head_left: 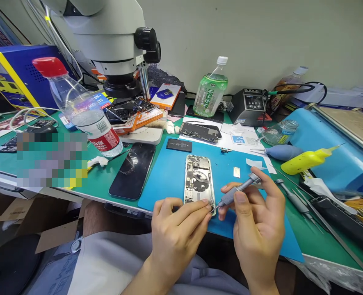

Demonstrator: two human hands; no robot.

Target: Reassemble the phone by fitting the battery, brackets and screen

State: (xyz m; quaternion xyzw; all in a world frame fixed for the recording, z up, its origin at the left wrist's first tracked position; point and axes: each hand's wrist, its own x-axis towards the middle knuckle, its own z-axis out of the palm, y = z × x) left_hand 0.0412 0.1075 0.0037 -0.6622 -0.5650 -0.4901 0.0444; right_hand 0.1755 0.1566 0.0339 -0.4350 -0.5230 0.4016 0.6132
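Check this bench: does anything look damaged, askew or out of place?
Yes. The black screen panel left of the opened phone shows crack-like lines and overhangs the table edge. The red-capped bottle looks tilted, though the camera may cause that.

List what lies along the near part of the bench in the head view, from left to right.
Red-capped water bottle → black phone screen → left hand → opened phone → screwdriver in the right hand → yellow squeeze bottle.

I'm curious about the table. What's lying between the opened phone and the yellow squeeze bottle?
In the head view, a small gold part and white paper scraps lie on the blue mat.
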